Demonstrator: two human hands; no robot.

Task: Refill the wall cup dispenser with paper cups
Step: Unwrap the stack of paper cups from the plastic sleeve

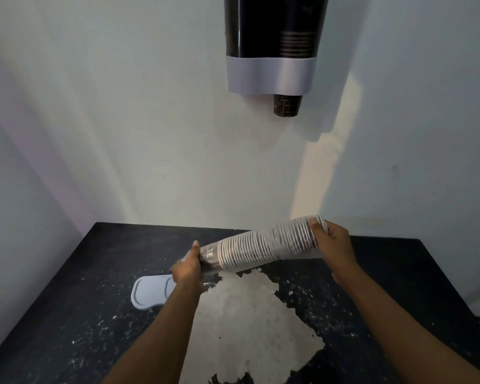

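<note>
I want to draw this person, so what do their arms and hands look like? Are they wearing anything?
Both arms are bare from the bottom edge of the picture to the fingers: no sleeves show. The left hand and the right hand wear no gloves, and no watch, bracelet or ring shows. The nails look short and unpainted.

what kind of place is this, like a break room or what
Probably a drinks corner in a break room or workplace, though a worn one. A cup dispenser hangs on a bare wall, both hands hold a sleeve of paper cups, and the black table is badly chipped.
</note>
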